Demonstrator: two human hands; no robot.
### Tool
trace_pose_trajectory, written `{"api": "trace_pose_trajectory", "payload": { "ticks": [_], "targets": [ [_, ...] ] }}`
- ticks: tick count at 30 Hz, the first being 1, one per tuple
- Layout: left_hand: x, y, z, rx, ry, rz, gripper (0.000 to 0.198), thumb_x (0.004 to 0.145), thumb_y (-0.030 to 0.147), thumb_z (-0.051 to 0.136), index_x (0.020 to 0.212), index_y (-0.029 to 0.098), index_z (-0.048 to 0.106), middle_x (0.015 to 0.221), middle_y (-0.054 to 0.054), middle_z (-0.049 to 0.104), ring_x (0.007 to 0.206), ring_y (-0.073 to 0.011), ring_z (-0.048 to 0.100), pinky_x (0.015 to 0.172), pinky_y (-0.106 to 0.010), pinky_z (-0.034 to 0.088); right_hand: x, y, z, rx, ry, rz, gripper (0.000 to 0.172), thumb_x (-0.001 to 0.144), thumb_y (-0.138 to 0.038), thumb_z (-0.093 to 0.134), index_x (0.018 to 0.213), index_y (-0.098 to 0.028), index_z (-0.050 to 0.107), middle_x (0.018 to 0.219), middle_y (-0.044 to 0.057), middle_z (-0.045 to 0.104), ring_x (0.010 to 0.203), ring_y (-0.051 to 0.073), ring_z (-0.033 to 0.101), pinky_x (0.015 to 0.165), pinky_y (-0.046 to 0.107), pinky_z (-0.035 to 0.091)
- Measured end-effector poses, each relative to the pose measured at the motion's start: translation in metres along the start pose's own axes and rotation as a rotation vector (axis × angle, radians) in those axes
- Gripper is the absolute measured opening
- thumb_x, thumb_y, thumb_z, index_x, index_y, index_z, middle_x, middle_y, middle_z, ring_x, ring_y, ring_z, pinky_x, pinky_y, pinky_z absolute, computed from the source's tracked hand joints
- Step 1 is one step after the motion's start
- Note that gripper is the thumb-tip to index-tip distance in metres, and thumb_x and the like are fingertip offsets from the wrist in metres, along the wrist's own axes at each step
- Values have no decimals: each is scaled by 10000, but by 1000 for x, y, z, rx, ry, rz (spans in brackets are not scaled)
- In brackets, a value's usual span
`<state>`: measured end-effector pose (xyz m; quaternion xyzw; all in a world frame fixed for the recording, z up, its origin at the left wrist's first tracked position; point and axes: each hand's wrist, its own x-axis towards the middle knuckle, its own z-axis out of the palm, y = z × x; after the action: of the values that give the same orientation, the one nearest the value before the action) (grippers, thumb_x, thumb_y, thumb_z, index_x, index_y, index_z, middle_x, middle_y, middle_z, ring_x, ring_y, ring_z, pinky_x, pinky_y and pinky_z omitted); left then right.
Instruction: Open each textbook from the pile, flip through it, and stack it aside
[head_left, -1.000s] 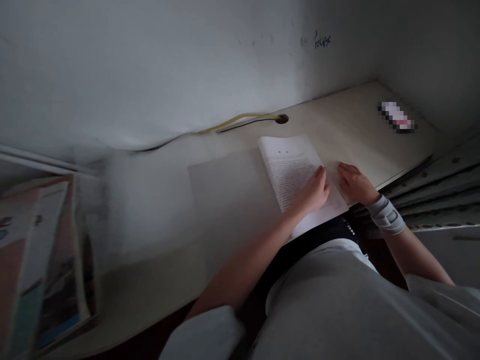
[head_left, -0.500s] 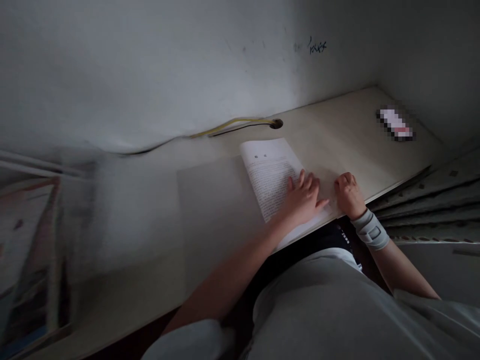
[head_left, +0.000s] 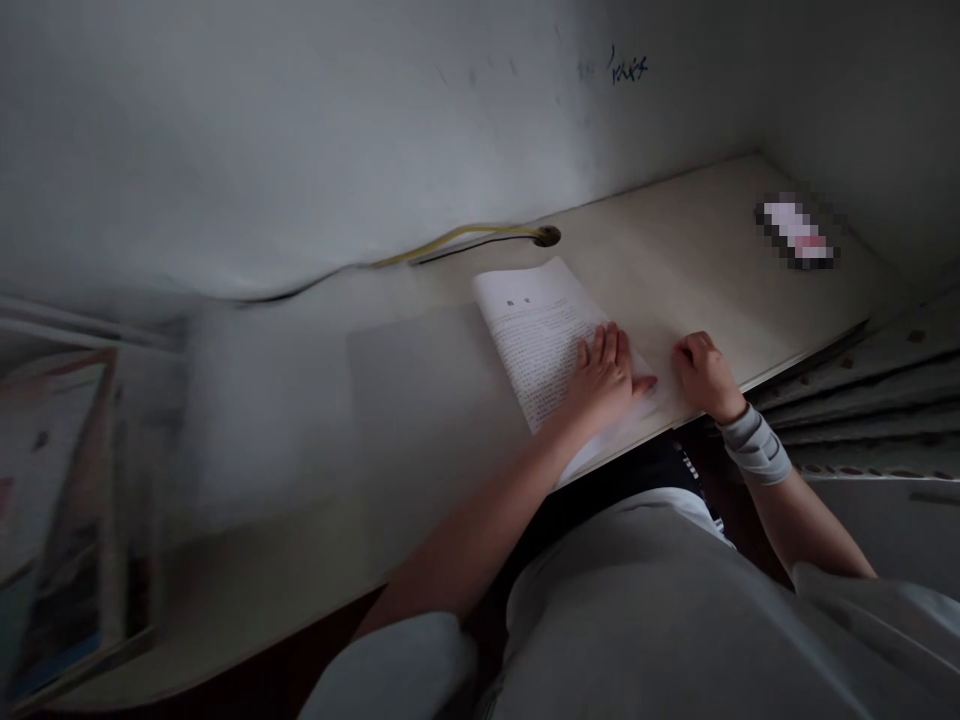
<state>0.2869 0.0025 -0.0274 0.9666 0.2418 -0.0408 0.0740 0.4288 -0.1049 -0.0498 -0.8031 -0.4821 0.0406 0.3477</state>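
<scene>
A printed sheet of paper [head_left: 517, 325], with a short heading above dense lines of text, lies slanted on the table [head_left: 675, 250]. My left hand [head_left: 606, 375] rests palm down on its right part, fingers stretched out and the thumb pointing right. The hand covers some of the text. To the right of the paper, at the front edge, my right hand [head_left: 705, 372] is closed with its fingers curled in. What it holds, if anything, is hidden. A grey wrist support [head_left: 756, 445] wraps the right wrist.
A blurred-out phone-like object [head_left: 796, 232] lies at the far right of the table. Yellow and black cables [head_left: 465, 230] run along the wall into a hole [head_left: 547, 236]. Patterned fabric [head_left: 885, 380] hangs at right; a picture-covered item [head_left: 64, 500] stands at left.
My left hand's fingers have come closer together and lie flatter on the paper. The right hand has shifted slightly right of it, still closed. The view has tilted a little.
</scene>
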Motion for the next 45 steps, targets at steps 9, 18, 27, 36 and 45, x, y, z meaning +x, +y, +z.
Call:
{"api": "trace_pose_trajectory", "payload": {
  "ticks": [9, 18, 27, 36, 45],
  "targets": [
    [4, 4, 8, -452, 7, 49, 706, 826, 147, 369, 1455, -30, 101, 1546, -259, 175, 1449, -249, 145, 1158, -416, 249, -10, -7, 6, -3, 88, -105, 248, 898, -218, 408, 1057, -161, 589, 1042, 136, 611, 968, 218, 578, 868, 365, 482],
    [28, -64, -20, 15, 104, -77, 636, 926, 379, 399, 1427, -1, 299, 1528, -277, 208, 1442, -350, 147, 1135, -560, 175, -16, -16, 9, -436, -123, -315, 413, 934, -394, 452, 1256, -166, 571, 1375, 137, 523, 1281, 285, 440, 1060, 458, 328],
    [29, -51, -10, 66, -69, -102, 815, 930, 574, 228, 1471, -33, 170, 1556, -241, 131, 1448, -335, 117, 1159, -450, 172, -15, -9, 11, -309, -50, -284, 451, 944, -386, 430, 1316, -146, 516, 1360, 165, 535, 1310, 273, 442, 1051, 472, 363],
    [31, -50, -14, 53, -85, -63, 822, 923, 565, 277, 1466, -44, 175, 1553, -250, 138, 1440, -356, 142, 1154, -453, 178, -14, -14, 11, -416, -77, -302, 465, 947, -397, 417, 1300, -117, 531, 1376, 173, 518, 1306, 291, 441, 1060, 456, 340],
    [37, -46, -16, 39, -12, -40, 754, 924, 561, 298, 1486, 67, 212, 1556, -214, 188, 1420, -376, 203, 1121, -501, 210, -9, -21, 2, -480, -132, -300, 471, 924, -378, 449, 1310, -114, 501, 1366, 186, 521, 1257, 302, 474, 1019, 462, 372]
  ]
}}
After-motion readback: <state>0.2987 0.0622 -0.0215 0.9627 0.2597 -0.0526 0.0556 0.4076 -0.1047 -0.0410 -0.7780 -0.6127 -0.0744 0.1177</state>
